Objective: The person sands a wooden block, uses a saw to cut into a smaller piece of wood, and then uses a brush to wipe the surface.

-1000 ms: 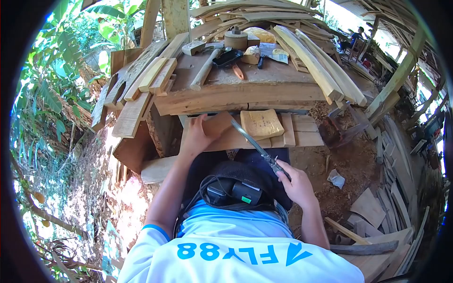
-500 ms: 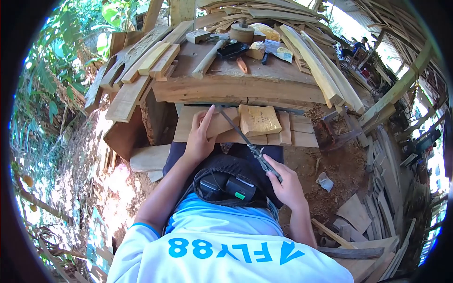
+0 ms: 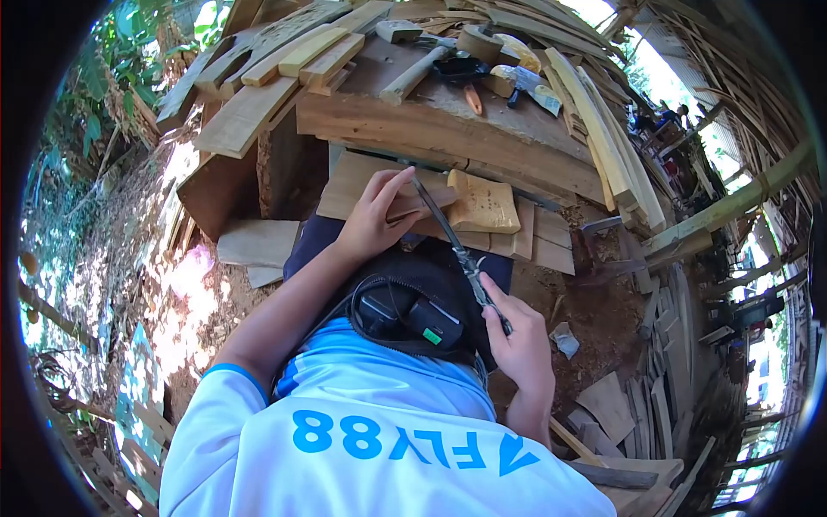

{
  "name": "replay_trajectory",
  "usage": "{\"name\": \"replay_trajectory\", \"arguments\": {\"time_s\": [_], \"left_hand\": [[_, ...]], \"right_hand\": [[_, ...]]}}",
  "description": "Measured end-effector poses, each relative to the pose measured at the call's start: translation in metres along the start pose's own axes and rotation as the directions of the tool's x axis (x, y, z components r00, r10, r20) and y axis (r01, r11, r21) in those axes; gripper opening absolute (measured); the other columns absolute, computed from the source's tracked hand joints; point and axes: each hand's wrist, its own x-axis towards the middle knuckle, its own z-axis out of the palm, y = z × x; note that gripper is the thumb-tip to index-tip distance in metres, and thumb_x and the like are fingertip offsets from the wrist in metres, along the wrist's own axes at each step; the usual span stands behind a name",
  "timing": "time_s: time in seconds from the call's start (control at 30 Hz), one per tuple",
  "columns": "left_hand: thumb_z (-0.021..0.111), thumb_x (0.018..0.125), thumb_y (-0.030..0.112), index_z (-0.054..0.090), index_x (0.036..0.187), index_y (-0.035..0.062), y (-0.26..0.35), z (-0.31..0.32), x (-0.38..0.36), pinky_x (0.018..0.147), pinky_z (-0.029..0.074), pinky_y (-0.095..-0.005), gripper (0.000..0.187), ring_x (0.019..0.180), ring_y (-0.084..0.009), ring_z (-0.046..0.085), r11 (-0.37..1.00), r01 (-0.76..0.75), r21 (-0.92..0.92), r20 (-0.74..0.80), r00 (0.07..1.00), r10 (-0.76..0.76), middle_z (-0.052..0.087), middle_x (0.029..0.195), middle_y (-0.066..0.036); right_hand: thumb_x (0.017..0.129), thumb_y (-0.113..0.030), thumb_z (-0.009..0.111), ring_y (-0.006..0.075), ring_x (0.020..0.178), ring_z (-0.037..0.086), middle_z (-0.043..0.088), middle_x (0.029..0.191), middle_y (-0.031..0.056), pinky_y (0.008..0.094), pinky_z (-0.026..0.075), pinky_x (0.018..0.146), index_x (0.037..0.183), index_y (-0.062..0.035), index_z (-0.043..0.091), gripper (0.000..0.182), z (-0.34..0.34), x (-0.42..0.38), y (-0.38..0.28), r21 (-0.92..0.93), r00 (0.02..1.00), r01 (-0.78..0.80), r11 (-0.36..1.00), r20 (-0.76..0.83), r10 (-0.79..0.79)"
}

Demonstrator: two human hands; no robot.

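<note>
My right hand (image 3: 517, 332) is closed around the wrapped, ragged handle of a long dark file (image 3: 442, 217). The file slants up and leftward across a small wooden piece (image 3: 407, 205) in front of my lap. My left hand (image 3: 372, 220) grips the left end of that piece, thumb below and fingers above, close to the file's far tip. Just right of the file, a yellowish wooden block (image 3: 484, 207) lies on flat boards (image 3: 345, 185).
Ahead stands a thick wooden bench (image 3: 448, 151) bearing a mallet-like wooden bar (image 3: 413, 76), a black pan-shaped tool (image 3: 461, 69) and long planks (image 3: 594, 129). Scrap boards (image 3: 612, 405) lie on the ground at right. A black pouch (image 3: 409, 314) rests at my waist.
The view has tilted and shifted, so the bench appears higher and further right. Both hands keep their holds; the file lies at a slightly steeper slant across the wooden piece.
</note>
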Motion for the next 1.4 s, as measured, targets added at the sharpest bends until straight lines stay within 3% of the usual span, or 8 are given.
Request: {"name": "replay_trajectory", "arguments": {"time_s": [0.07, 0.2, 0.27, 0.53, 0.77, 0.97, 1.1, 1.4], "left_hand": [[0.085, 0.082, 0.020, 0.058, 0.139, 0.0047, 0.006, 0.000, 0.001, 0.085, 0.058, -0.0401, 0.064, 0.098, -0.0315, 0.069, 0.980, 0.193, -0.048, 0.019, 0.981, -0.193, 0.065, 0.114, -0.017], [0.085, 0.082, 0.028, 0.070, 0.114, 0.0028, -0.006, 0.005, 0.000, 0.079, 0.058, -0.0415, 0.042, 0.088, -0.0352, 0.072, 0.979, 0.193, 0.065, 0.093, 0.976, -0.199, 0.072, 0.095, -0.018], [0.084, 0.081, 0.035, 0.073, 0.096, 0.0021, -0.003, 0.002, 0.004, 0.077, 0.058, -0.0431, 0.037, 0.085, -0.0384, 0.072, 0.921, 0.388, 0.046, 0.099, 0.915, -0.391, 0.074, 0.089, -0.020], [0.084, 0.079, 0.036, 0.073, 0.094, 0.0038, -0.005, 0.002, 0.007, 0.074, 0.058, -0.0443, 0.037, 0.082, -0.0389, 0.072, 0.924, 0.359, 0.131, 0.083, 0.925, -0.371, 0.073, 0.086, -0.020], [0.083, 0.080, 0.037, 0.072, 0.092, 0.0055, -0.009, 0.007, 0.004, 0.071, 0.057, -0.0453, 0.035, 0.079, -0.0400, 0.071, 0.940, 0.306, 0.153, 0.043, 0.948, -0.316, 0.072, 0.083, -0.019], [0.082, 0.079, 0.035, 0.070, 0.089, 0.0058, -0.009, 0.004, 0.006, 0.075, 0.057, -0.0485, 0.033, 0.082, -0.0401, 0.071, 0.935, 0.292, 0.199, 0.079, 0.946, -0.313, 0.072, 0.087, -0.018], [0.082, 0.079, 0.035, 0.070, 0.088, 0.0054, -0.009, 0.002, 0.007, 0.075, 0.057, -0.0487, 0.033, 0.082, -0.0406, 0.071, 0.930, 0.317, 0.184, 0.033, 0.944, -0.328, 0.072, 0.087, -0.019], [0.081, 0.079, 0.037, 0.070, 0.087, 0.0056, -0.012, 0.005, 0.006, 0.075, 0.058, -0.0481, 0.034, 0.082, -0.0401, 0.071, 0.923, 0.327, 0.201, 0.052, 0.938, -0.344, 0.073, 0.089, -0.019]], "right_hand": [[0.097, -0.005, 0.061, 0.0366, 0.074, 0.065, 0.064, 0.084, 0.0194, 0.0428, 0.053, 0.071, 0.146, -0.0167, 0.061, 0.050, -0.005, -0.006, -0.004, -0.024, 1.000, 0.008, 1.000, -0.009, -0.008], [0.097, -0.004, 0.060, 0.0374, 0.076, 0.065, 0.065, 0.086, 0.0198, 0.0429, 0.053, 0.072, 0.146, -0.0166, 0.060, 0.051, -0.005, -0.011, -0.007, -0.024, 0.999, -0.021, 0.999, 0.047, 0.022], [0.097, -0.004, 0.060, 0.0375, 0.075, 0.065, 0.064, 0.086, 0.0196, 0.0428, 0.053, 0.071, 0.148, -0.0165, 0.059, 0.052, 0.007, -0.002, 0.001, -0.024, 0.999, 0.037, 0.999, -0.003, -0.037], [0.097, -0.002, 0.060, 0.0376, 0.073, 0.063, 0.061, 0.082, 0.0192, 0.0435, 0.051, 0.070, 0.149, -0.0167, 0.057, 0.054, 0.037, 0.035, 0.012, 0.016, 0.996, 0.085, 0.996, -0.031, -0.085], [0.094, 0.002, 0.063, 0.0294, 0.072, 0.061, 0.064, 0.084, 0.0191, 0.0341, 0.051, 0.075, 0.143, -0.0127, 0.064, 0.050, 0.004, -0.008, 0.011, 0.035, 0.999, -0.032, 0.999, 0.033, 0.031], [0.096, 0.001, 0.063, 0.0322, 0.074, 0.061, 0.065, 0.086, 0.0180, 0.0343, 0.051, 0.076, 0.145, -0.0152, 0.062, 0.052, 0.023, 0.039, 0.021, 0.013, 0.999, -0.004, 1.000, 0.050, 0.003], [0.096, -0.003, 0.063, 0.0384, 0.076, 0.063, 0.062, 0.084, 0.0191, 0.0431, 0.051, 0.074, 0.149, -0.0215, 0.058, 0.056, 0.041, 0.057, 0.031, 0.057, 0.991, 0.132, 0.990, -0.017, -0.132], [0.093, 0.002, 0.064, 0.0264, 0.072, 0.063, 0.066, 0.083, 0.0175, 0.0324, 0.052, 0.077, 0.143, -0.0120, 0.063, 0.051, 0.008, -0.010, 0.028, 0.054, 0.998, -0.059, 0.997, 0.040, 0.057]]}}
